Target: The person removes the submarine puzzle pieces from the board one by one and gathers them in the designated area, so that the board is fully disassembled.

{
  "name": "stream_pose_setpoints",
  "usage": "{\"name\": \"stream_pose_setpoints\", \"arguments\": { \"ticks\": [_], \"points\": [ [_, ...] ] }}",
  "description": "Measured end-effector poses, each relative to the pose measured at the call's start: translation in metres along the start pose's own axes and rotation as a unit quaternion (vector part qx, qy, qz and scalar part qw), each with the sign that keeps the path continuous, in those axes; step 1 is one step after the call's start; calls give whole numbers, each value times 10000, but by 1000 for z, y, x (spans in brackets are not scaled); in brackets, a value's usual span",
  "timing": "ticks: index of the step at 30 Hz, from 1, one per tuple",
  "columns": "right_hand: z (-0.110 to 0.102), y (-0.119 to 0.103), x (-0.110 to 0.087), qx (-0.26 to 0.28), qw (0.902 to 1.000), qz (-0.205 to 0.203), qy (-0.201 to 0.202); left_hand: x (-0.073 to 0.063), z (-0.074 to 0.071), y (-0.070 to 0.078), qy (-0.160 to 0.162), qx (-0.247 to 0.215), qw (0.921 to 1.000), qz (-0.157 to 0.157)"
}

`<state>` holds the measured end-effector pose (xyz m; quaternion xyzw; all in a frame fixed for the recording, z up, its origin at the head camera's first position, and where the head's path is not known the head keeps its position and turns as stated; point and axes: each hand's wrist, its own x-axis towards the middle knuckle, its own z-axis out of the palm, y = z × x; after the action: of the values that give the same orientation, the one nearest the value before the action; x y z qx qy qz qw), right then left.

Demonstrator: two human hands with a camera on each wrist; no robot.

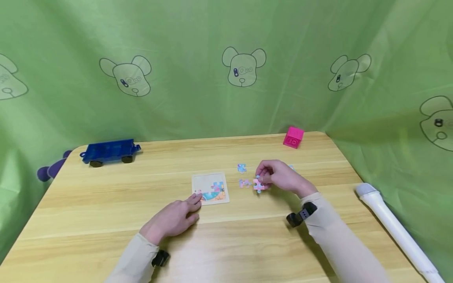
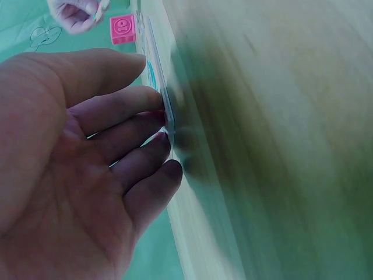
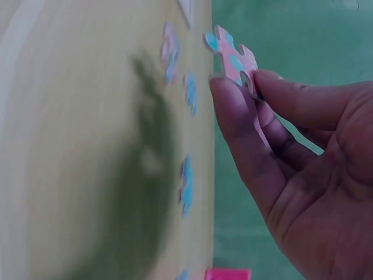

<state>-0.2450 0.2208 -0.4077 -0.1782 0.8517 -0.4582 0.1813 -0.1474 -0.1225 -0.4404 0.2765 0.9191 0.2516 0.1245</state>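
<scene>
My right hand (image 1: pixel 281 177) pinches a pink jigsaw piece with blue spots (image 3: pixel 233 55) between thumb and fingers, raised above the table. The square puzzle board (image 1: pixel 205 179) lies to the left of it, its lower part filled with joined pieces and its upper part bare. At the board's lower left corner rest the fingertips of my left hand (image 1: pixel 173 218); its fingers are bent a little and grip nothing. Close to my right hand lie a loose blue piece (image 1: pixel 242 168) and a pink and blue piece (image 1: pixel 244 183). Another blue piece (image 1: pixel 291 167) shows partly behind that hand.
A dark blue toy wagon (image 1: pixel 110 152) stands at the table's back left. Toward the back right sits a pink cube (image 1: pixel 293 137). A white microphone-like stick (image 1: pixel 396 230) lies along the right edge. Green cloth (image 1: pixel 198 110) hangs behind the wooden table (image 1: pixel 106 212).
</scene>
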Motion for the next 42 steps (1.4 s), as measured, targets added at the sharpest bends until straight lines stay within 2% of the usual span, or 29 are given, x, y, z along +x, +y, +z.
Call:
{"name": "stream_pose_setpoints", "arguments": {
  "ticks": [7,15,25,31,35,39,42],
  "points": [
    [-15,25,-4,-323,9988,376,1,1,0,0,-15,-14,10000,-13],
    [-18,36,2,-832,9948,590,49,0,1,-1,-21,-71,10000,-30],
    [-16,40,8,-757,9940,784,40,-2,1,-1,9,-56,10000,4],
    [-16,38,6,-950,9925,755,115,0,0,0,16,10,10000,1],
    [-16,36,4,-1459,9868,649,271,1,0,0,19,54,10000,1],
    [-12,31,5,-1871,9803,429,470,1,-1,1,51,116,9999,-1],
    [-6,23,9,-1838,9819,152,425,1,-1,1,97,174,9998,-19]
  ]
}}
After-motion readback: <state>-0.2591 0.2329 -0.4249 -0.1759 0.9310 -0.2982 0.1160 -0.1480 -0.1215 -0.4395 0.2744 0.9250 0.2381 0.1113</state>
